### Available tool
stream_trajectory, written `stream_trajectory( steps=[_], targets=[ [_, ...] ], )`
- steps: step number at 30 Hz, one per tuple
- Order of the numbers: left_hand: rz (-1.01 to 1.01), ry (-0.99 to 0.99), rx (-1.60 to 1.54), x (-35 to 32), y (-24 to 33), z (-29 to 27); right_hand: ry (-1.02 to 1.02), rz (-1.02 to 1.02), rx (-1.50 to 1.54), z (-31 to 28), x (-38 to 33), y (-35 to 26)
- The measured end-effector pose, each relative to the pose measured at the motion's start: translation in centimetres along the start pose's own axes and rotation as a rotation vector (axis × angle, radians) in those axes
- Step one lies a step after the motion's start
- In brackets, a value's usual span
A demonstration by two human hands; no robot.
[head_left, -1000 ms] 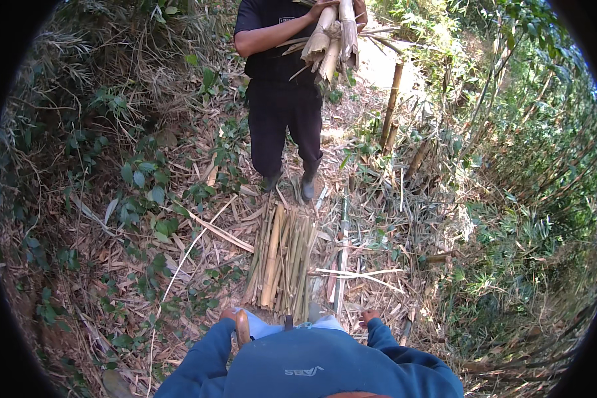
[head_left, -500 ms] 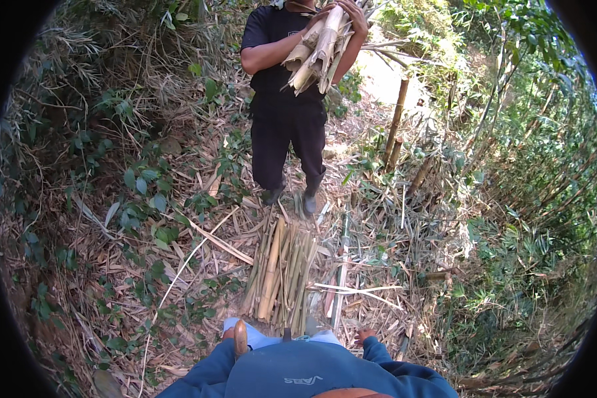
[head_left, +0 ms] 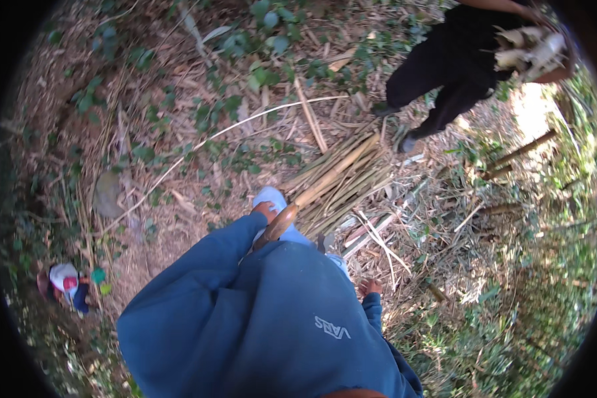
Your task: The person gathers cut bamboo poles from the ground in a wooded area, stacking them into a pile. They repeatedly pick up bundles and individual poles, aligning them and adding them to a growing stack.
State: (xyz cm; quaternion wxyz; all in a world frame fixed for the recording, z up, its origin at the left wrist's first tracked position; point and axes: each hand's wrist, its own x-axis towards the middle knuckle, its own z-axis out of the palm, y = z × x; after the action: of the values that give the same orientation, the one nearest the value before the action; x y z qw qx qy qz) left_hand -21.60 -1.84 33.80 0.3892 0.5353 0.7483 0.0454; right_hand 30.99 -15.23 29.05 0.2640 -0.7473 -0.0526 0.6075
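My left hand [head_left: 266,211] hangs at my left side, against a light blue trouser leg. Right beside it a smooth brown wooden handle [head_left: 277,225] sticks out at my waist; the fingers are too hidden to show whether they touch it. My right hand [head_left: 370,286] hangs low by my right side, fingers apart, holding nothing. In front of my feet lies a bundle of cut bamboo sticks [head_left: 361,176], with one thicker yellowish bamboo piece [head_left: 338,169] on top. At the upper right, a person in black [head_left: 441,63] holds an armful of pale dry bamboo pieces [head_left: 534,53].
Several split bamboo strips [head_left: 381,242] lie crossed right of the bundle. A long thin strip [head_left: 199,149] curves over the leaf litter to the left. A stone [head_left: 108,194] and a red and white item [head_left: 64,278] are farther left. Cut stumps [head_left: 521,149] stand at the right.
My view has swung left and turned, so the person in black and the bundle now appear farther right. The red and white item has come into view. Both my hands still hang at my sides.
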Motion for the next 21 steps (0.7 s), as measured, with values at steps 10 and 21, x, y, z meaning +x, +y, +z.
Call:
stream_trajectory(
  steps=[10,21],
  targets=[
    [-0.049,0.065,-0.244,-4.3,3.5,-0.6,-0.364,-0.45,-0.891,3.3,7.0,-7.5],
    [-0.168,0.216,-0.187,-12.0,-2.4,1.9,-0.566,-0.016,-1.107,28.7,0.0,-19.7]
  ],
)
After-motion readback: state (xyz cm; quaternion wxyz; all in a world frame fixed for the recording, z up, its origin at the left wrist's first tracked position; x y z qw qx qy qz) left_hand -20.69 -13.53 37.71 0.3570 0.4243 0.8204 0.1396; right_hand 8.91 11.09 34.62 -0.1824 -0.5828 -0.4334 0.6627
